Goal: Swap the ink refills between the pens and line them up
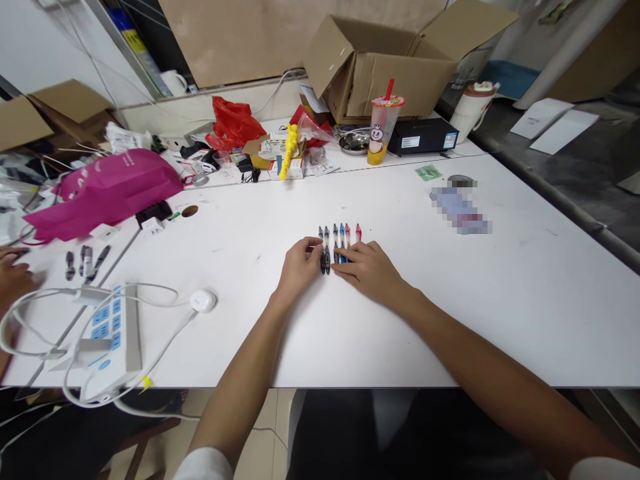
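A row of pens lies side by side on the white table in front of me. Two black pens [327, 249] are at the left of the row. Right of a small gap come another dark pen [335, 233], a blue pen [342, 233] and a pink-red pen [348, 232], with a red pen [359, 231] slightly apart. My left hand [303, 263] rests against the leftmost black pen, its fingers bent but not wrapped round it. My right hand [369, 268] lies over the coloured pens with fingers stretched out, hiding their lower parts.
A white power strip [123, 340] with cables and a round white plug [203, 301] sits at left. Another person's hand [15, 277] is near several dark markers [87, 261]. Behind stand a drink cup [383, 133], cardboard box [400, 83] and magenta bag [115, 190].
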`<state>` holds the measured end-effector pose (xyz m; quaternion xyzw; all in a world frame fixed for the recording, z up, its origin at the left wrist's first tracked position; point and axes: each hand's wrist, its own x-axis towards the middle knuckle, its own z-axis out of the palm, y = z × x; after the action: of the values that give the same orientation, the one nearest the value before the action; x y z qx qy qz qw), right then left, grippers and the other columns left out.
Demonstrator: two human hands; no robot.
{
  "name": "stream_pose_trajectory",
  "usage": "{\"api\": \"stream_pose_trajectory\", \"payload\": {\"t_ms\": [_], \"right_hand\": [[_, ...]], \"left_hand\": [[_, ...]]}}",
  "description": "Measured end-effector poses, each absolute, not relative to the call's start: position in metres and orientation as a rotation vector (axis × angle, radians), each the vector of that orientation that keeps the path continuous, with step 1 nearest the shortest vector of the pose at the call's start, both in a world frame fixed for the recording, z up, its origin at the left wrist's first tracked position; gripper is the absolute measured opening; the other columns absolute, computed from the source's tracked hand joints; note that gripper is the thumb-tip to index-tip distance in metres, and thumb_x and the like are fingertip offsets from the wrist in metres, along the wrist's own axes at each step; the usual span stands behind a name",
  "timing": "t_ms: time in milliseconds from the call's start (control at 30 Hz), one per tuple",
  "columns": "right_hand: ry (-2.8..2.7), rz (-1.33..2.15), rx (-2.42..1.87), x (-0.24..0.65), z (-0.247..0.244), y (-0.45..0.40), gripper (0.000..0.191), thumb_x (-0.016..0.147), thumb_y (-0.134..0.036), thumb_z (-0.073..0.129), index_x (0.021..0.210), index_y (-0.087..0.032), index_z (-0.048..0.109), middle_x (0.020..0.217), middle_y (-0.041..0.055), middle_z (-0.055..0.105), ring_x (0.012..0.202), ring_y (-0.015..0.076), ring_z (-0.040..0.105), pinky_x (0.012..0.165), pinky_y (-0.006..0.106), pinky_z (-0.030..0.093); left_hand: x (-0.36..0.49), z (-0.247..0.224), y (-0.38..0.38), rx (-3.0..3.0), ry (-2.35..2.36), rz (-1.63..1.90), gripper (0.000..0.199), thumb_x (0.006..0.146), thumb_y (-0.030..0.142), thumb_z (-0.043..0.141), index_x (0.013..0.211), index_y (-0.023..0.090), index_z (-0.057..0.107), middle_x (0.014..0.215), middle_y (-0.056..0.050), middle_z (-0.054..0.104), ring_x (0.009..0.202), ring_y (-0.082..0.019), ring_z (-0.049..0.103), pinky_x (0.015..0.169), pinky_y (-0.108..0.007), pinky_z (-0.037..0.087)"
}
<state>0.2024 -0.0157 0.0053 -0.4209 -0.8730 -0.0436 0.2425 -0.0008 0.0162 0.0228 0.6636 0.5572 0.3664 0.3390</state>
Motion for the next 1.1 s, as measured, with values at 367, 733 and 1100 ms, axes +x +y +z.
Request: {"api": "stream_pose_trajectory", "payload": {"t_ms": [367,733,1100], "right_hand": [[-2.374,-0.083,-1.195,0.207,0.008,-0.016,0.022,0.102,-0.032,0.063,0.117,-0.029,0.079,0.134,0.0037,0.073,0.117,0.0303,0.059,0.091,0.045,0.044],[-2.376,-0.094,-1.131,0.206,0.005,-0.014,0.023,0.104,-0.035,0.060,0.110,-0.032,0.082,0.124,0.0026,0.077,0.113,0.0281,0.061,0.092,0.044,0.043],[-2.351,0.028,-1.152,0.214,0.007,-0.014,0.035,0.098,-0.041,0.067,0.130,-0.029,0.073,0.135,0.0082,0.071,0.124,0.0325,0.057,0.097,0.049,0.046]], "left_hand": [[-0.002,0.017,0.017,1.674,1.411,0.948,0.020,0.096,0.030,0.059,0.107,0.020,0.072,0.113,-0.011,0.076,0.102,-0.023,0.072,0.092,-0.040,0.058],[-0.003,0.014,0.019,1.744,1.415,0.913,0.022,0.092,0.021,0.061,0.111,0.020,0.072,0.107,-0.009,0.078,0.098,-0.022,0.072,0.093,-0.039,0.057],[-0.004,0.011,0.019,1.696,1.373,0.937,0.025,0.089,0.017,0.063,0.112,0.021,0.072,0.107,-0.010,0.077,0.099,-0.023,0.072,0.096,-0.043,0.058]]}}
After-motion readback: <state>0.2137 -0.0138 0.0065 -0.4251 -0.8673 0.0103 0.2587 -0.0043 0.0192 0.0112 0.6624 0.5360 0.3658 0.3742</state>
